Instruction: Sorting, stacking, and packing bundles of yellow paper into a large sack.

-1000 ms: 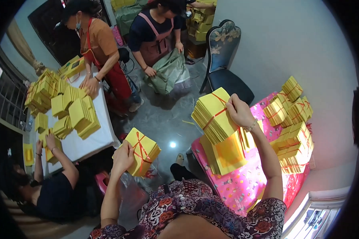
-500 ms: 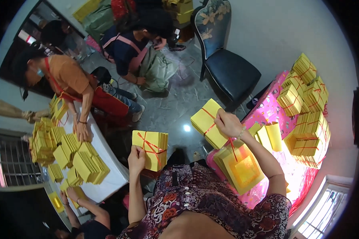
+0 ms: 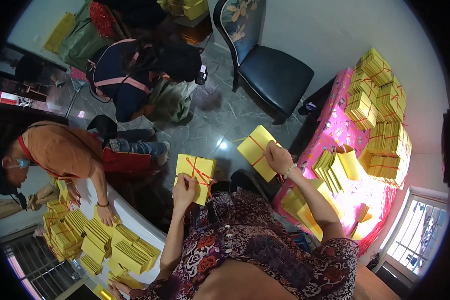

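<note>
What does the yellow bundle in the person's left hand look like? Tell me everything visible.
The yellow bundle is a squarish stack of thin, paper-like layers, edges showing at its right side. A thin red ribbon crosses its upper face, with loose ends at lower right. The left hand grips its left side, holding it in the air, face toward the camera.

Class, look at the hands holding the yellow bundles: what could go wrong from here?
1. The left hand grips its tied yellow bundle near one edge, so it might slip.
2. The right hand holds the other bundle by one side, so it might tilt and fall.
3. The stacked bundles on the pink cloth could topple if bumped.
</note>
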Tool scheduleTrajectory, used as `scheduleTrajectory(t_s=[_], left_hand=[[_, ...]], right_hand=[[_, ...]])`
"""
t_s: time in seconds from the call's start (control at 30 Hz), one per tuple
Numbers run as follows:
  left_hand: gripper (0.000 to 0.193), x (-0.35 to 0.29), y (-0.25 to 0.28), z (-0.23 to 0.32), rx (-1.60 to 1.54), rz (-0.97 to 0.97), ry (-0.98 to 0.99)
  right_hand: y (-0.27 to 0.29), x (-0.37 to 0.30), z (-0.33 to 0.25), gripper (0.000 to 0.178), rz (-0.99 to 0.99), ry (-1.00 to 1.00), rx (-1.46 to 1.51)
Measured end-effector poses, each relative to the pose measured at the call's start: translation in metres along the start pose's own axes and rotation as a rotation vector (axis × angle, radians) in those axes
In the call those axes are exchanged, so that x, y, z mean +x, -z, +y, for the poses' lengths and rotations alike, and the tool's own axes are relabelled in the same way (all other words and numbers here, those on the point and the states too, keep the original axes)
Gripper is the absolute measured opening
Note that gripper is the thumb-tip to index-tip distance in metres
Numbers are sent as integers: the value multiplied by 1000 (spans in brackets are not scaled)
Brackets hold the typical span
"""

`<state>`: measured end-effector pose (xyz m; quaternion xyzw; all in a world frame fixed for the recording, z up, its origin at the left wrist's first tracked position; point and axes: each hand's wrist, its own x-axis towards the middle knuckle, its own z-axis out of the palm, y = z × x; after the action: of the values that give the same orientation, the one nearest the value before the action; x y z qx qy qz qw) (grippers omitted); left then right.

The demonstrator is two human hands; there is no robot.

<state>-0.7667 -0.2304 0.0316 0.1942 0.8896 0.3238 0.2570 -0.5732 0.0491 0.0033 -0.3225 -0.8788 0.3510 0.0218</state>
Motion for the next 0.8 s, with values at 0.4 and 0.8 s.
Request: scheduleTrajectory(t_s=[0.4,0.8], left_hand=[[24,59,-12,20,90,-34,44],[24,81,-23,50,115,-53,-21]], right_hand=[[-20,54,7,17,-59,-26,49],[-20,69,23,17,0,-2,66]])
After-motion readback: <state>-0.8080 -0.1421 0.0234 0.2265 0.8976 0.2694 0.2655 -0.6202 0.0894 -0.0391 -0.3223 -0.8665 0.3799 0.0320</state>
